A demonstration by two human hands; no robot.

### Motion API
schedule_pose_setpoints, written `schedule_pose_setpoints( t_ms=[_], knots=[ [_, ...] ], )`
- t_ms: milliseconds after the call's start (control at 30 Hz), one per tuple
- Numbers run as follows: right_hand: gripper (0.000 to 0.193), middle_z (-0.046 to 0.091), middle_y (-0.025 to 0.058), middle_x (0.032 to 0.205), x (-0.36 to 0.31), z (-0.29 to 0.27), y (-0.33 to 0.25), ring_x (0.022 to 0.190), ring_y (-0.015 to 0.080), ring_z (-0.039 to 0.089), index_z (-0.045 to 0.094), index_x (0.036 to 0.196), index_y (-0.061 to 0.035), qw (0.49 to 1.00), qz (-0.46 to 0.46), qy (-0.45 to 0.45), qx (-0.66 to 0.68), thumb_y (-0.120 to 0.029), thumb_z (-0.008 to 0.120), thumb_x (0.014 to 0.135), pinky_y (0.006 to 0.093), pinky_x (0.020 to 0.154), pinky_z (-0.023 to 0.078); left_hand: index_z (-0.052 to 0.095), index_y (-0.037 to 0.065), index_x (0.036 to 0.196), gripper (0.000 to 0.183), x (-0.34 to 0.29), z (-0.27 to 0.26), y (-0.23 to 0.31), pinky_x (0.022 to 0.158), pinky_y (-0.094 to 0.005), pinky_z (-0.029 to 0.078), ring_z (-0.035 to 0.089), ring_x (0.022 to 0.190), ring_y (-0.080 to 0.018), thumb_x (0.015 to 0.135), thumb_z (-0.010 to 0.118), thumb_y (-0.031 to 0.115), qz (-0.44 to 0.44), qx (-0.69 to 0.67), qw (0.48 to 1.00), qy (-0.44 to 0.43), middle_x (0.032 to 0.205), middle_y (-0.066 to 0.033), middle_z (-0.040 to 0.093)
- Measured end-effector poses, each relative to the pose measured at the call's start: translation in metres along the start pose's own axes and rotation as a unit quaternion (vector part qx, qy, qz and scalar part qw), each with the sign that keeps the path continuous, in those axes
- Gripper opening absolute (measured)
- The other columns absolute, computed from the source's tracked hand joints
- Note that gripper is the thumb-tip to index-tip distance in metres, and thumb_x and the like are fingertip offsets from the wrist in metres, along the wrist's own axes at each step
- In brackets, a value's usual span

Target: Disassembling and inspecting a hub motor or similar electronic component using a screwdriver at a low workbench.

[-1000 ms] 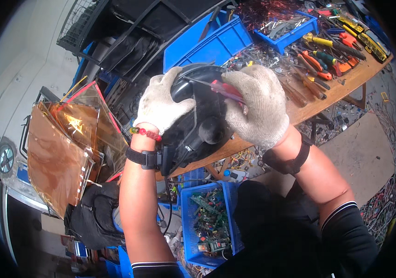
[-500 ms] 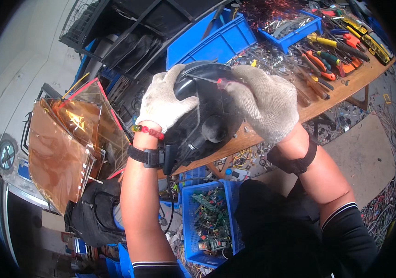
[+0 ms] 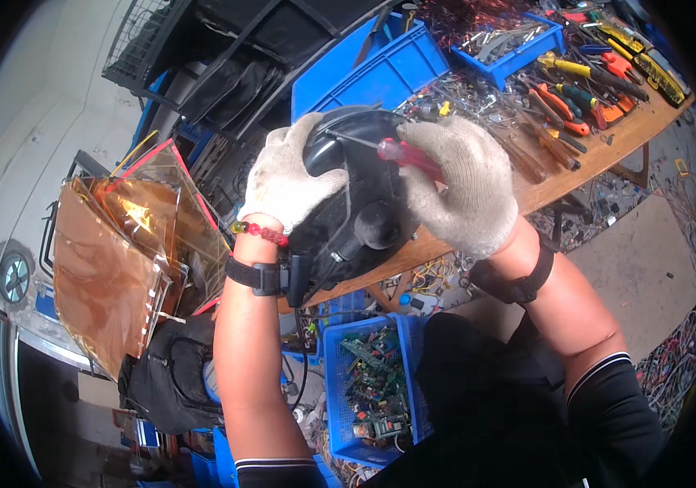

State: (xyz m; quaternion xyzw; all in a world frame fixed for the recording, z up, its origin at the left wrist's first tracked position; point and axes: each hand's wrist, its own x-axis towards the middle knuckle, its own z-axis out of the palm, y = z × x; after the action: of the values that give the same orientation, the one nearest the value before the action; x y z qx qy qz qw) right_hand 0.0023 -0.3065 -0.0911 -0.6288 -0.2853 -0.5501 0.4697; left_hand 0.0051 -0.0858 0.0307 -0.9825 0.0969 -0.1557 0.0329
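A dark, rounded plastic housing [image 3: 376, 191] with a round knob-like part is propped up before me, tilted, over the near edge of the table. My left hand [image 3: 289, 172], in a pale knit glove, grips its left side with the thumb laid across the surface. In my gloved right hand [image 3: 470, 183] is a screwdriver [image 3: 401, 152] with a clear red handle. Its metal shank points left along the upper part of the housing, and the tip ends close to my left fingers. Whether the tip sits in a screw I cannot make out.
Pliers, cutters and screwdrivers lie on the wooden table [image 3: 584, 167] at the right. Blue bins [image 3: 413, 69] stand behind the housing. Below is a blue basket [image 3: 336, 407] of green circuit boards. Brown translucent sheets [image 3: 104, 276] lean at the left. Cables litter the floor.
My right hand has turned and loosened around the screwdriver, so more of the red handle shows. The left hand and the housing stay almost where they were.
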Motion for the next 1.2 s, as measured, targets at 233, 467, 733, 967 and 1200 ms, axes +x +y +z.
schedule_pose_setpoints(
  t_ms=[233,467,733,967,1200],
  knots=[
    [0.037,0.064,0.0132,0.092,0.002,-0.007,-0.008,0.084,0.0381,0.064,0.068,0.114,-0.011,0.987,0.136,-0.081,0.042,-0.016,0.078,0.078,0.0487,0.078,0.053,0.054,0.012,0.15,0.09,-0.001,0.001,0.001,0.117,-0.0458,0.046,0.056,0.138,-0.0394,0.07,0.087,0.039,-0.013,-0.016,1.0,0.007,0.147,-0.0219,0.057],
    [0.024,0.068,0.0083,0.077,0.002,0.007,0.005,0.07,0.032,0.069,0.071,0.109,-0.0118,0.998,-0.031,0.062,-0.01,-0.018,0.076,0.087,0.0415,0.064,0.054,0.053,0.01,0.15,0.092,0.002,0.0,0.003,0.117,-0.0453,0.046,0.056,0.138,-0.0384,0.07,0.088,0.04,-0.006,-0.022,1.0,0.001,0.148,-0.0212,0.057],
    [0.021,0.067,0.0061,0.078,0.001,0.002,-0.004,0.071,0.03,0.067,0.072,0.104,-0.0135,0.998,0.028,-0.053,-0.037,-0.025,0.078,0.087,0.0416,0.068,0.053,0.053,0.011,0.15,0.092,0.001,0.0,-0.001,0.116,-0.0449,0.046,0.056,0.138,-0.0379,0.071,0.088,0.039,-0.003,-0.013,1.0,0.01,0.147,-0.0208,0.057],
    [0.031,0.066,0.0043,0.086,0.001,-0.003,-0.012,0.081,0.0303,0.063,0.07,0.109,-0.0137,1.0,0.014,-0.004,0.001,-0.02,0.078,0.081,0.0443,0.079,0.049,0.053,0.011,0.15,0.089,0.0,0.003,0.0,0.116,-0.0452,0.047,0.057,0.137,-0.0382,0.072,0.087,0.039,-0.01,-0.015,1.0,0.008,0.147,-0.0203,0.058],
    [0.03,0.067,0.0069,0.081,-0.002,0.0,-0.006,0.074,0.031,0.066,0.071,0.11,-0.0126,0.999,-0.015,0.005,-0.041,-0.021,0.079,0.082,0.0417,0.073,0.051,0.054,0.013,0.149,0.087,-0.002,0.001,0.002,0.115,-0.0453,0.047,0.057,0.137,-0.0387,0.072,0.087,0.037,-0.009,-0.007,1.0,0.012,0.145,-0.0202,0.058]
  ],
)
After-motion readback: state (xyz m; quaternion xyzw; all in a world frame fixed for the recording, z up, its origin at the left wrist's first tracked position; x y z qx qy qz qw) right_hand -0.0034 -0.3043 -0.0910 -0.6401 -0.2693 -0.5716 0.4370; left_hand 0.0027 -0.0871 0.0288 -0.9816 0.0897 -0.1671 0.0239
